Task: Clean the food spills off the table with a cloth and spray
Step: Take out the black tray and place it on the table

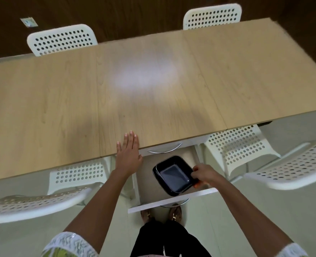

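The long light-wood table (153, 86) fills the middle of the view; its top looks bare with a bright glare patch. My left hand (128, 154) lies flat at the table's near edge, fingers straight and together, holding nothing. Below the edge a white drawer (172, 200) stands pulled out. My right hand (206, 176) grips the right rim of a black rectangular tray (174, 175) over the drawer. Something small and orange shows under that hand. No cloth or spray bottle is in view.
White perforated chairs stand around the table: two at the far side (60, 39) (212, 16), one at the near left (42, 199), two at the near right (240, 147) (292, 169). My feet (161, 215) are under the open drawer.
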